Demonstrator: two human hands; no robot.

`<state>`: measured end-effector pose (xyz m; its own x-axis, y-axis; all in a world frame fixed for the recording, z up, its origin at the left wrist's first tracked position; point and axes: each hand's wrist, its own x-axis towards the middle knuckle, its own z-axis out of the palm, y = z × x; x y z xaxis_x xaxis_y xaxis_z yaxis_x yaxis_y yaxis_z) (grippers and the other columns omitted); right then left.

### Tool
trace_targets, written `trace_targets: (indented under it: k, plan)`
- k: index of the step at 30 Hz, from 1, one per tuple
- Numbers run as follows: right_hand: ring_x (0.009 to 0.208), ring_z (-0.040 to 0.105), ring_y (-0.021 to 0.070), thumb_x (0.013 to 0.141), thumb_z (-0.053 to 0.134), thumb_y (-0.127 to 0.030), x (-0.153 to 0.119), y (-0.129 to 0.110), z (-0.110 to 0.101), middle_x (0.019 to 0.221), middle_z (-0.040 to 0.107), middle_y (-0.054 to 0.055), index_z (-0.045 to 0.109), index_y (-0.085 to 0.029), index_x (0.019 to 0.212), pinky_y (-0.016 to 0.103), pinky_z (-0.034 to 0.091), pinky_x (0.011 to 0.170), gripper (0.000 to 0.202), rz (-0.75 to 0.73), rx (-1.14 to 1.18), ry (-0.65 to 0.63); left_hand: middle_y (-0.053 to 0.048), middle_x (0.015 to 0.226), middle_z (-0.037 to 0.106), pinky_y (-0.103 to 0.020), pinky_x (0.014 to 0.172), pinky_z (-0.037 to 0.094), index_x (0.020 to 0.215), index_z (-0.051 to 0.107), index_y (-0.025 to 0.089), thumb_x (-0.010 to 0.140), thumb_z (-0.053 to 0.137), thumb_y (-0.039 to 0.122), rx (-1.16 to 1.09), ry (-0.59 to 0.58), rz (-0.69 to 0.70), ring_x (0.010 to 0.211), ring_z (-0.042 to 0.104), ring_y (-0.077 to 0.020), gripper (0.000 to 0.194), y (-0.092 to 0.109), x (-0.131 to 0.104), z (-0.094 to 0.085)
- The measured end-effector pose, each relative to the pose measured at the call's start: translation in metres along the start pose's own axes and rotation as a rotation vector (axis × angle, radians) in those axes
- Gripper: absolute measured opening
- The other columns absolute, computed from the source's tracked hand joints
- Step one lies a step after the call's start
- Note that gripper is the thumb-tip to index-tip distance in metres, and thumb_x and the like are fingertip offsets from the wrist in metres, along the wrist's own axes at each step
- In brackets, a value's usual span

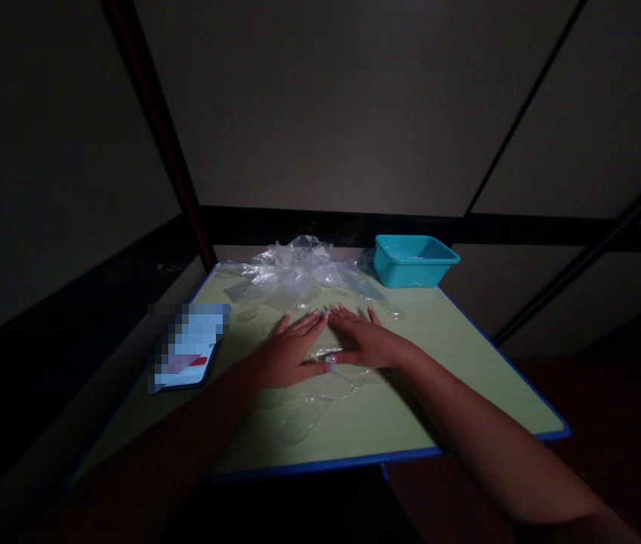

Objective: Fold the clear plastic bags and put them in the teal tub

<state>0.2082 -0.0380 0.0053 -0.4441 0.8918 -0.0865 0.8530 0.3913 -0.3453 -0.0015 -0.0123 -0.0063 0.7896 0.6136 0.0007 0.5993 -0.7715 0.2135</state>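
Both hands lie flat near the middle of a pale green table (456,363), their thumbs and fingertips nearly meeting. My left hand (289,353) has its fingers stretched forward and presses on thin clear plastic. Opposite it, my right hand (366,340) is spread on the same plastic, fingers pointing up and left. Clear film (334,387) shows between and below the hands. Behind them a crumpled heap of clear plastic (297,264) covers the table's back part.
A turquoise plastic basket (414,273) stands at the back right corner. On the left edge lies a phone (192,355) with its screen lit, partly blurred out. Dark-trimmed wall panels rise behind the table, which has a blue rim.
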Motion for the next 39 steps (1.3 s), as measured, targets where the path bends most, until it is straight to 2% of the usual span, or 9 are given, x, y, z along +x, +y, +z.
trace_targets:
  k: [6,9,13,17,23,28,32,35,39]
  plan:
    - [0.141,0.018,0.0247,0.095,0.032,-0.045,0.009,0.005,0.008,0.152,0.023,0.009,0.021,-0.025,0.147,0.067,0.004,0.104,0.057,-0.08,0.026,0.013,-0.018,0.154,0.002,-0.057,0.111,0.004,0.149,0.003,0.012,0.07,0.051,0.073,0.043,-0.133,0.003,0.143,0.004,-0.0291,0.111,-0.005,0.003,0.008]
    - [0.142,0.017,0.0247,0.095,0.029,-0.044,0.012,0.006,0.009,0.152,0.022,0.009,0.021,-0.025,0.147,0.067,0.001,0.104,0.056,-0.027,-0.009,0.011,-0.019,0.153,0.0,-0.056,0.111,0.003,0.149,0.004,0.011,0.067,0.052,0.076,0.063,-0.166,-0.011,0.143,0.002,-0.029,0.115,-0.004,0.002,0.007]
    - [0.143,0.011,0.0257,0.094,0.031,-0.044,0.011,0.007,0.007,0.154,0.011,0.009,0.011,-0.022,0.149,0.067,-0.002,0.103,0.063,0.083,-0.069,0.044,-0.018,0.154,0.003,-0.057,0.111,0.005,0.149,0.009,0.012,0.069,0.048,0.076,0.075,-0.133,-0.044,0.143,0.005,-0.0289,0.11,-0.004,0.001,0.003]
    - [0.143,0.006,0.024,0.095,0.028,-0.041,0.009,0.008,0.006,0.155,0.006,0.007,0.005,-0.024,0.15,0.063,-0.002,0.106,0.062,0.091,-0.096,0.126,-0.017,0.154,0.007,-0.057,0.111,0.004,0.149,0.011,0.015,0.073,0.043,0.076,0.084,-0.042,-0.054,0.143,0.006,-0.0293,0.102,-0.009,0.0,0.003]
    - [0.143,0.007,0.0248,0.095,0.029,-0.045,0.009,0.006,0.01,0.155,0.007,0.008,0.004,-0.023,0.15,0.065,-0.001,0.105,0.064,0.102,-0.149,-0.032,-0.015,0.154,0.006,-0.057,0.11,0.008,0.148,0.015,0.017,0.087,0.031,0.064,0.041,-0.08,-0.113,0.143,0.007,-0.0267,0.079,-0.013,-0.001,0.006]
    - [0.143,0.006,0.027,0.094,0.029,-0.05,0.007,0.001,0.01,0.155,0.005,0.009,0.001,-0.024,0.15,0.064,-0.008,0.104,0.068,0.073,-0.178,0.082,-0.013,0.155,0.014,-0.059,0.11,0.008,0.148,0.017,0.019,0.094,0.026,0.05,-0.03,0.081,-0.15,0.143,0.01,-0.0254,0.063,-0.011,-0.002,-0.001]
    - [0.143,0.003,0.0299,0.089,0.033,-0.06,0.003,-0.002,0.011,0.155,0.0,0.01,0.002,-0.024,0.15,0.067,-0.003,0.104,0.078,0.032,-0.165,-0.026,-0.013,0.154,0.02,-0.049,0.113,0.015,0.148,0.019,0.013,0.095,0.016,0.045,-0.245,0.277,-0.13,0.142,0.016,-0.0223,0.061,-0.015,0.005,-0.002]
    - [0.143,0.003,0.0281,0.09,0.03,-0.059,0.002,-0.003,0.011,0.155,0.001,0.009,0.005,-0.024,0.15,0.067,0.001,0.104,0.073,0.009,-0.143,-0.087,-0.012,0.152,0.028,-0.04,0.115,0.019,0.145,0.028,0.011,0.095,0.012,0.046,-0.346,0.406,-0.095,0.141,0.021,-0.0197,0.063,-0.02,0.009,0.002]
    - [0.143,0.002,0.0251,0.094,0.025,-0.051,0.003,0.0,0.007,0.155,0.002,0.007,0.006,-0.026,0.15,0.064,-0.002,0.105,0.064,0.028,-0.123,0.021,-0.009,0.153,0.025,-0.048,0.113,0.016,0.146,0.025,0.019,0.096,0.014,0.044,-0.28,0.345,-0.195,0.142,0.018,-0.0212,0.057,-0.019,0.008,0.0]
